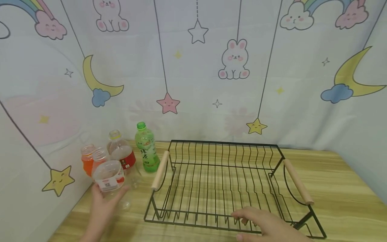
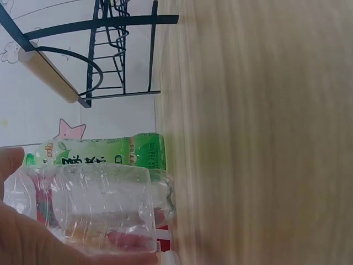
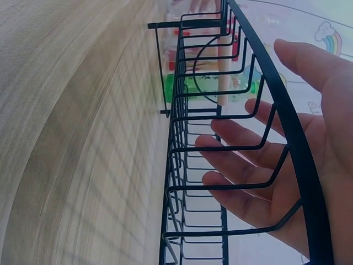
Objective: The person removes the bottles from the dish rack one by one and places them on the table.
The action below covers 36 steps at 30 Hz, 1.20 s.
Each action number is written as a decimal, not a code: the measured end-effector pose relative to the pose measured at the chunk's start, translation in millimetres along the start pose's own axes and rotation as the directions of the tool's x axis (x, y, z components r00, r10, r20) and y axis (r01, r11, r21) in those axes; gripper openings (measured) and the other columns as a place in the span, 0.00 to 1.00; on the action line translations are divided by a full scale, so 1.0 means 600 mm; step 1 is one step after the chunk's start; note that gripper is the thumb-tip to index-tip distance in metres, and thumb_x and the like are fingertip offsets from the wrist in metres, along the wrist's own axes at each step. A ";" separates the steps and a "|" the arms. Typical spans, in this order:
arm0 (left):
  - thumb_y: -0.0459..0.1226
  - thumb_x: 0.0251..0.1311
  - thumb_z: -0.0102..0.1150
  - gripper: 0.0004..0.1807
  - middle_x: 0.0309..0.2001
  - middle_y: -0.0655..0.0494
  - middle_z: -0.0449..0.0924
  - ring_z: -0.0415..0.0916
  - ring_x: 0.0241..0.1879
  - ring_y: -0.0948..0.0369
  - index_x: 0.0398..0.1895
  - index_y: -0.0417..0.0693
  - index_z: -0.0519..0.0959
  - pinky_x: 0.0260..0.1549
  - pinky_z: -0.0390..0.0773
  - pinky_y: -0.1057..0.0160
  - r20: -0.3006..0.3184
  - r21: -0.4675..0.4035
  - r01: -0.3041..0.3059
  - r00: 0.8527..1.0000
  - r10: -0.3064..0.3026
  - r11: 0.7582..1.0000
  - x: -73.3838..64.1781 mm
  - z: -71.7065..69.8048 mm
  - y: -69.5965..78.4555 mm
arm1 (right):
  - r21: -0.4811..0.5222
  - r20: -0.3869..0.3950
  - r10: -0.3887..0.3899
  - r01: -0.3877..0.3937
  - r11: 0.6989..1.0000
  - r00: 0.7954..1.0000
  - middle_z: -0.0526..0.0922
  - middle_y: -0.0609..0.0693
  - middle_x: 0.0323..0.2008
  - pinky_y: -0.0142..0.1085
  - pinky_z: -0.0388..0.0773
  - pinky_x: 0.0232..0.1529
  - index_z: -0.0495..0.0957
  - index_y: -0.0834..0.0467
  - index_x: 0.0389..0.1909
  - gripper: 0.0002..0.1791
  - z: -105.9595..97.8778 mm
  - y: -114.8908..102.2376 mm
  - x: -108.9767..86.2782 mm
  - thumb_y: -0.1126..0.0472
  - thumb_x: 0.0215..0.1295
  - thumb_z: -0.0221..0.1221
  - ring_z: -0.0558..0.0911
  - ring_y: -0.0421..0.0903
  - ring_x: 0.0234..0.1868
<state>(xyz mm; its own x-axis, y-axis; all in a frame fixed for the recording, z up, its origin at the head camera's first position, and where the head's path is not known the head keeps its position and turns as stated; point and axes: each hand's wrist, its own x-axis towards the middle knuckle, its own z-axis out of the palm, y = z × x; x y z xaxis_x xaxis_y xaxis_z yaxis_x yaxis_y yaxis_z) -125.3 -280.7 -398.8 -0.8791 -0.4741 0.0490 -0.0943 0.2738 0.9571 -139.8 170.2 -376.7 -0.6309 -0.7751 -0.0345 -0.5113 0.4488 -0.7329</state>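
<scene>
My left hand (image 1: 104, 201) holds a clear plastic container (image 1: 109, 176) with a wide round top and a white and red label, thumb on one side and fingers on the other. In the left wrist view the clear wall of this container (image 2: 107, 199) stands close to the thumb. Over the front rail of a black wire dish rack (image 1: 217, 164) my right hand (image 1: 266, 223) hovers, its fingers loosely bent and holding nothing. The right wrist view has the fingers (image 3: 237, 154) behind the rack's wires; contact is unclear.
Beyond the left hand stand a green tea bottle (image 1: 146, 148), a red-labelled bottle (image 1: 122, 153) and orange-tinted bottles (image 1: 87, 161). Wooden handles (image 1: 297, 181) rise at both rack ends. A patterned curtain (image 1: 193, 74) hangs behind the wooden table (image 1: 341, 188).
</scene>
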 end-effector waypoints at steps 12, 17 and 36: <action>0.45 0.59 0.66 0.57 0.74 0.32 0.39 0.35 0.73 0.37 0.74 0.41 0.32 0.68 0.38 0.35 -0.004 -0.007 0.057 0.998 -0.057 0.998 0.011 -0.005 -0.015 | 0.033 -0.006 0.007 -0.006 0.999 1.000 0.76 0.54 0.58 0.36 0.77 0.39 0.69 0.53 0.64 0.23 0.000 0.000 -0.002 0.52 0.71 0.54 0.76 0.38 0.50; 0.45 0.59 0.65 0.57 0.74 0.32 0.37 0.33 0.73 0.37 0.74 0.40 0.31 0.68 0.37 0.36 0.008 0.010 0.069 0.998 -0.069 0.998 0.013 -0.006 -0.019 | 0.038 -0.008 0.017 -0.017 0.999 1.000 0.76 0.55 0.59 0.36 0.78 0.40 0.69 0.53 0.64 0.23 0.001 0.000 -0.002 0.52 0.71 0.53 0.76 0.39 0.51; 0.42 0.58 0.66 0.56 0.72 0.31 0.42 0.37 0.73 0.37 0.74 0.38 0.34 0.69 0.39 0.37 -0.004 -0.022 0.052 0.999 -0.052 0.998 0.014 0.001 -0.025 | -0.027 -0.015 0.100 -0.100 0.995 0.995 0.76 0.50 0.59 0.38 0.78 0.47 0.72 0.49 0.62 0.22 0.002 -0.005 -0.001 0.47 0.72 0.51 0.76 0.44 0.58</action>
<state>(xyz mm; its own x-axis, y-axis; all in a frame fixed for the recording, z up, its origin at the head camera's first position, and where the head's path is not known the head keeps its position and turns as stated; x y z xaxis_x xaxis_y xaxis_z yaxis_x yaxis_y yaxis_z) -131.7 -288.5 -412.7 -0.8710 -0.4913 0.0000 -0.1297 0.2301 0.9645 -137.3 168.9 -375.5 -0.6871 -0.7201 -0.0974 -0.4614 0.5359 -0.7071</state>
